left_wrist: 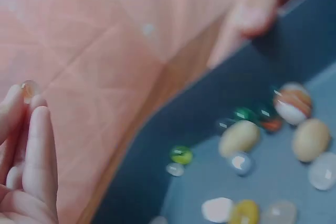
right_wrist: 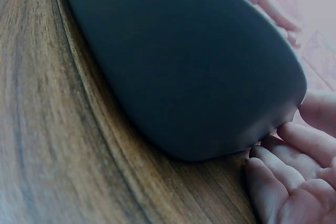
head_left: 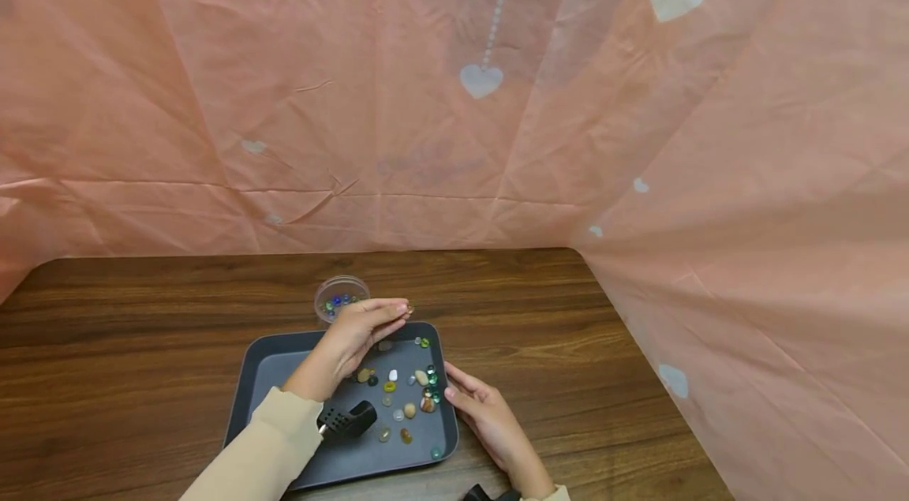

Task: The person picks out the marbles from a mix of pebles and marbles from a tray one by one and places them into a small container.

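Note:
My left hand is raised over the far edge of a dark grey tray. Between its thumb and fingertips it pinches a small clear marble with an orange tint inside. At the tray's right side, my right hand holds the edge, thumb at the rim and fingers against the outer wall. Loose in the tray lie several green glass marbles, beige pebbles, a yellow ring-like bead, a white stone and a brown-and-white striped stone. My left forearm covers part of the tray.
Just beyond the tray stands a clear round dish with several blue and green marbles in it, partly behind my left hand. Everything sits on a brown wooden table. A pink sheet with hearts hangs behind and to the right.

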`<state>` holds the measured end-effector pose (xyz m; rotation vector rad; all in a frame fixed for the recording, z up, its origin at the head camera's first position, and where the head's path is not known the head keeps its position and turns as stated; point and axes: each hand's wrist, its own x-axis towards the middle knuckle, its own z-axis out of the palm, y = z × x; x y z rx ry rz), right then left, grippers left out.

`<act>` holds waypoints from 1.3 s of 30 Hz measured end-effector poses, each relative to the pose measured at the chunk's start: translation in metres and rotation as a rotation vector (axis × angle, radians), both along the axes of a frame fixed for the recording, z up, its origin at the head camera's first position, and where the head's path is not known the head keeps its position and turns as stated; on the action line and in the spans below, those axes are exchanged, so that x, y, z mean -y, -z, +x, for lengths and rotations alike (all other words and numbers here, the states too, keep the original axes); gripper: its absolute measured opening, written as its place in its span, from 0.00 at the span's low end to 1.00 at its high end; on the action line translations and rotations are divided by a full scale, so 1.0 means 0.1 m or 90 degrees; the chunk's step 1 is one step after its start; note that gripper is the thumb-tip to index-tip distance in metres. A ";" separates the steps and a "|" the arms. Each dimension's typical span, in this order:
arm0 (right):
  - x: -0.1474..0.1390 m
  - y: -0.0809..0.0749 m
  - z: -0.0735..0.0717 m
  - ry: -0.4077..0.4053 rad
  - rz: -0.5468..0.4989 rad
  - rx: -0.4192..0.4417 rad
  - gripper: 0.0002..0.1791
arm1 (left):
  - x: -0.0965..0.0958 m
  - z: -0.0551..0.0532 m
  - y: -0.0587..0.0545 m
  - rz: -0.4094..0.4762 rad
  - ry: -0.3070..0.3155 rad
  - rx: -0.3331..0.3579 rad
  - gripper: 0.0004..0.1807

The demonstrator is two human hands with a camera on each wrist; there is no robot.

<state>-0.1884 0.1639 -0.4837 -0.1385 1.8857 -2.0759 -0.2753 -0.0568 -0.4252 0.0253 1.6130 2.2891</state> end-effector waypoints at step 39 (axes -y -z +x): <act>0.01 0.01 0.03 0.010 -0.006 0.012 0.29 | 0.56 -0.05 -0.07 -0.742 -0.252 -0.381 0.08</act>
